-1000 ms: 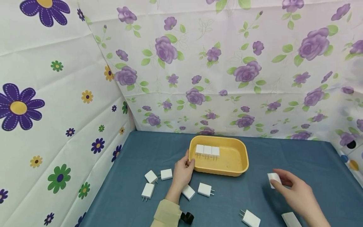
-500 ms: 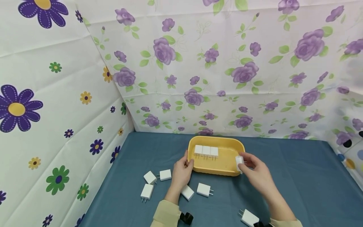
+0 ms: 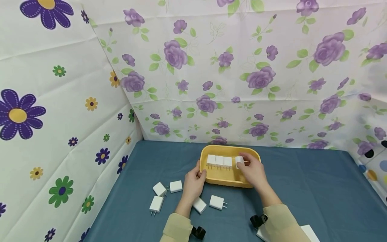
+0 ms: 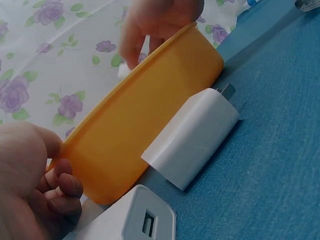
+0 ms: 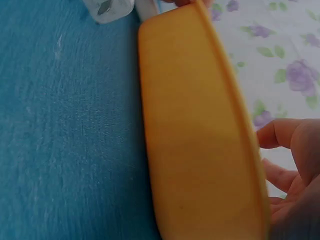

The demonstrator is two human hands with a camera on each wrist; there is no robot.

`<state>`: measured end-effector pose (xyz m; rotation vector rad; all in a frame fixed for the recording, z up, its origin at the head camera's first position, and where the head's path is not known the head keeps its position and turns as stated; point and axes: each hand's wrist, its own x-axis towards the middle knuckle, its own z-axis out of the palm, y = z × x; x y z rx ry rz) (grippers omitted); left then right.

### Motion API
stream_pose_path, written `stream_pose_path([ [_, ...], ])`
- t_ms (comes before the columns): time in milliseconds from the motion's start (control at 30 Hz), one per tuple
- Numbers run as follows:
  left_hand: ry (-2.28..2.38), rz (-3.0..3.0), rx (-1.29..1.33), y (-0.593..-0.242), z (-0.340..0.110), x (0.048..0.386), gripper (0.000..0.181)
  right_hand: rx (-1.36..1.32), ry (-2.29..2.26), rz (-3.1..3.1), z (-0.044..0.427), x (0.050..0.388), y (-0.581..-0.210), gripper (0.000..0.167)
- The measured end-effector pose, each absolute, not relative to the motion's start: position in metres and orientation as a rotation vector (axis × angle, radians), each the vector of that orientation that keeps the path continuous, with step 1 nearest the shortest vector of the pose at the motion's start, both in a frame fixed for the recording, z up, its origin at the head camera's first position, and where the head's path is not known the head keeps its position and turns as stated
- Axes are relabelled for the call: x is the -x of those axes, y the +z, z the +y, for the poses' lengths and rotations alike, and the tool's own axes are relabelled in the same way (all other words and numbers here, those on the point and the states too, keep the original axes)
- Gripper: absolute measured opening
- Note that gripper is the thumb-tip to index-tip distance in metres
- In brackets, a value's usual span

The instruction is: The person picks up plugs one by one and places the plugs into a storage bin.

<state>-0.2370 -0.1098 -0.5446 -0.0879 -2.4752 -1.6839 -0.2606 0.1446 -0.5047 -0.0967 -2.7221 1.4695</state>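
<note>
In the head view, a yellow plastic tray [image 3: 229, 182] holds a row of three white plug chargers [image 3: 219, 161] with prongs facing me. My left hand [image 3: 194, 183] grips the tray's left end, thumb at the rim. Over the tray's right part, my right hand [image 3: 254, 172] pinches another white charger [image 3: 239, 160], right of the row with a small gap; its prongs point right. The left wrist view shows my curled left fingers [image 4: 62, 192] at the tray's wall [image 4: 150, 105]. In the right wrist view the tray wall [image 5: 195, 115] hides the held charger.
Several loose chargers lie on the blue cloth: a group [image 3: 156, 204] at left, one [image 3: 199, 205] beside my left wrist and one [image 3: 217, 202] before the tray. White objects [image 3: 309, 232] sit partly behind my right sleeve. Flowered sheets [image 3: 208, 67] rise behind and at left.
My right hand has moved left from the right side of the table, carrying the charger over the tray's rim to near the row. My left hand has stayed at the tray's left end.
</note>
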Motion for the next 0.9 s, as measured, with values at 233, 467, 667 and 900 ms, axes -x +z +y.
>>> stream_pose_path([
  [233,-1.695,-2.472,0.097,-0.544,-0.110,0.237,0.056,0.087,1.357,-2.766,0.136,0.273,-0.514,0.049],
  [467,-1.698,-2.478,0.096,-0.543,-0.110,0.235,0.056,0.131,1.279,-2.828,0.132,0.274,-0.514,0.047],
  [667,-1.691,-2.480,0.094,-0.544,-0.109,0.235,0.055,0.177,1.222,-2.862,0.131,0.276,-0.514,0.046],
  [900,-1.712,-2.480,0.061,-0.542,-0.109,0.235,0.055,0.217,1.202,-2.889,0.130,0.279,-0.516,0.046],
])
